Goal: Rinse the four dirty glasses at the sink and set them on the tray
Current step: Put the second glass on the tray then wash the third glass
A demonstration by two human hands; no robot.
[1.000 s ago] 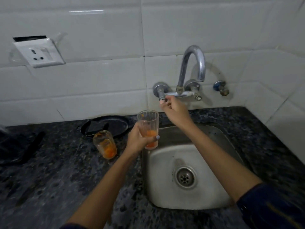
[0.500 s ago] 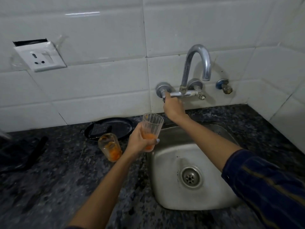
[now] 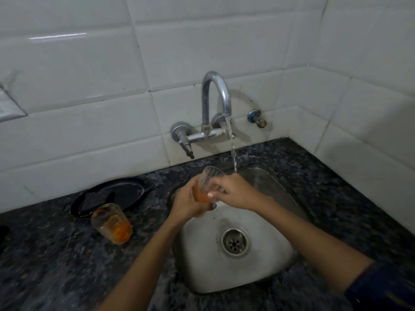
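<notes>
A clear ribbed glass (image 3: 206, 182) with orange liquid at its bottom is held tilted over the steel sink (image 3: 265, 272). My left hand (image 3: 187, 204) grips it from the left and my right hand (image 3: 233, 191) holds it from the right. Water runs from the chrome tap (image 3: 215, 95) and falls just right of the glass rim. A second dirty glass (image 3: 111, 223) with orange residue stands on the counter left of the sink. A round black tray (image 3: 125, 189) lies behind it by the wall.
The dark speckled stone counter (image 3: 56, 261) surrounds the sink. The drain (image 3: 234, 242) sits mid-basin. A small blue-capped valve (image 3: 257, 118) juts from the white tiles right of the tap. A wall socket (image 3: 6, 106) shows at the left edge.
My right hand left the tap handle and came down onto the glass. Water now flows from the spout. The glass moved right, over the sink.
</notes>
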